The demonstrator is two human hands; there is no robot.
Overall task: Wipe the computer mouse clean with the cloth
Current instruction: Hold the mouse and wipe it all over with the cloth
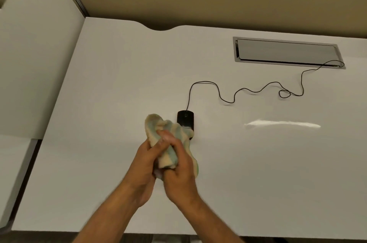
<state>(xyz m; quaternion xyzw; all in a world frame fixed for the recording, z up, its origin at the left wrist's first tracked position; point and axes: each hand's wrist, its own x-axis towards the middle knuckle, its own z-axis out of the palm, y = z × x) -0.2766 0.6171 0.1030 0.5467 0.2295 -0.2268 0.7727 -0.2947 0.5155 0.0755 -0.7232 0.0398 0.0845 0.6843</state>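
A black wired computer mouse point(185, 119) lies on the white desk point(258, 163), near the middle. Its near end is hidden behind a crumpled cloth point(156, 125) striped in cream and pale green. Both my hands hold that cloth just in front of the mouse. My left hand point(146, 160) grips its left side, with fingers wrapped into the folds. My right hand point(179, 165) closes on its right side, thumb across the top. Whether the cloth touches the mouse I cannot tell.
The mouse's thin black cable point(256, 90) snakes right across the desk into a grey cable hatch point(288, 52) at the back right. A white partition point(37, 64) walls off the left side. The desk's front edge runs just below my forearms.
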